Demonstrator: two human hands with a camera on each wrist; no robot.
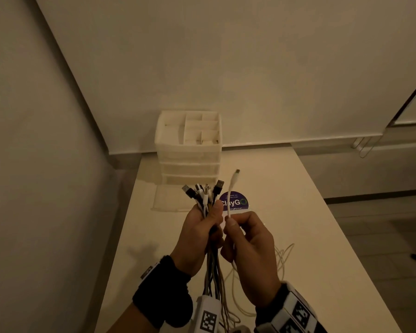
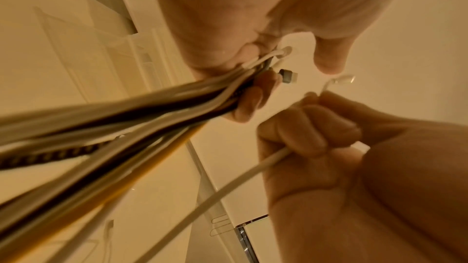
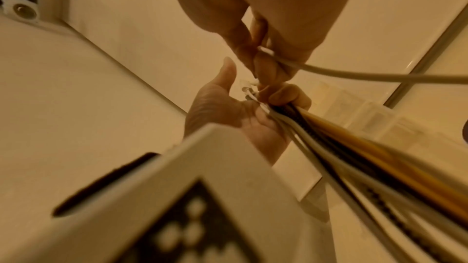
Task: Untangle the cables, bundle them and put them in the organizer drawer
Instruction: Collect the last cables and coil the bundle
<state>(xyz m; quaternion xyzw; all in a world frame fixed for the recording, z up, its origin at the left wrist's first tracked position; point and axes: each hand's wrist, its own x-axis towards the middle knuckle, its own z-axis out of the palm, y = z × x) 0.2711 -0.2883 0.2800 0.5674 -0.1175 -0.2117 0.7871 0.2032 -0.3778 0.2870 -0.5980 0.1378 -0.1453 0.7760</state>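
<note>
My left hand (image 1: 209, 222) grips a bundle of several cables (image 1: 203, 198), white, black and yellow, held upright above the table with the plug ends fanned out on top. The cable tails hang down past my wrist (image 2: 126, 111). Just to the right, my right hand (image 1: 229, 222) pinches a single white cable (image 1: 230, 195) between thumb and forefinger, its plug pointing up. That cable trails down through the right hand's curled fingers (image 2: 298, 139). The white organizer (image 1: 187, 145) stands at the table's far end, its bottom drawer (image 1: 168, 199) pulled out.
A white table (image 1: 298, 200) runs along a wall on the left. A round purple sticker (image 1: 238, 203) lies behind my hands. Loose white cable loops (image 1: 282, 258) rest on the table to the right of my right wrist. The organizer's top has open compartments.
</note>
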